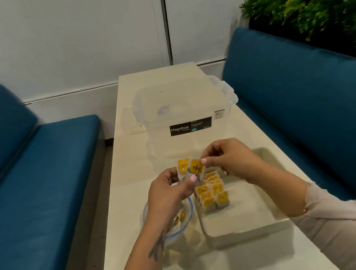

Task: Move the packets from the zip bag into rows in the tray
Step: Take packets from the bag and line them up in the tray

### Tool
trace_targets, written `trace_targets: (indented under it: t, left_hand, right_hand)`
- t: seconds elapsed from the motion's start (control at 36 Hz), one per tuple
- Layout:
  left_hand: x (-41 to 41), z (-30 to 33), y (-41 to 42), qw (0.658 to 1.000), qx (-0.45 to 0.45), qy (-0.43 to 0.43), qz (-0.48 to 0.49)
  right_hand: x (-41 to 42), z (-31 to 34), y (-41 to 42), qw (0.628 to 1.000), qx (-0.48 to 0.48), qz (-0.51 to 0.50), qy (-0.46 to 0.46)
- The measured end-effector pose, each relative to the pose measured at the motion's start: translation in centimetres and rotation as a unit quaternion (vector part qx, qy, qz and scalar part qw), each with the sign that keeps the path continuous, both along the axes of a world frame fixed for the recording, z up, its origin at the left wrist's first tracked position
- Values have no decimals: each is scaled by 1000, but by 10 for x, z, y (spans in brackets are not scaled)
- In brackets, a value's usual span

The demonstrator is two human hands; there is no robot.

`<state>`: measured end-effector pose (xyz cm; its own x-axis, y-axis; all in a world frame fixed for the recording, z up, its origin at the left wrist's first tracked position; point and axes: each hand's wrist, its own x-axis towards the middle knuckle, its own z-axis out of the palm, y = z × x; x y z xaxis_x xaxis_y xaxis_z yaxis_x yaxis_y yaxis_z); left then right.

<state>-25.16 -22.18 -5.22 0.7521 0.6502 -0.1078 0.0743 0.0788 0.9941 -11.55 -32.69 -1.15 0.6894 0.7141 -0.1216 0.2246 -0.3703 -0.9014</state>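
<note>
While both hands hover above the surface (131,164), the left hand (169,195) has its grip pinched on two yellow-labelled packets (190,169), and the right hand (229,162) pinches the top of one of them from 3 o'clock. Below, at 5 o'clock of the held pair, more packets stand in two rows (213,191) in the tray (241,217). At 9 o'clock of the tray lies the zip bag (180,223), under the left wrist.
</note>
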Motion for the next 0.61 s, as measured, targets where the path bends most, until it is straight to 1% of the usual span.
trace_targets:
  t: [0.08,0.19,0.33,0.39,0.47,0.61]
  left_hand:
    - [13,-1,-7,1000,-7,-7,-8]
    - [29,-5,-15,1000,-15,-6,-3]
    - [44,-14,-18,998,-47,-8,41]
    - [47,-17,-17,996,-57,-14,62]
    - [49,-20,-18,995,-57,-19,74]
    - [53,-27,-25,994,-59,-24,91]
  right_hand:
    - [13,3,-9,999,-36,21,-28]
    - [28,3,-18,996,-61,30,-53]
    - [53,1,-32,997,-55,7,-59]
    - [63,-2,-38,995,-67,1,-77]
    - [76,-13,-45,988,-100,-8,-118]
    - [90,-44,-43,965,-195,-3,-177]
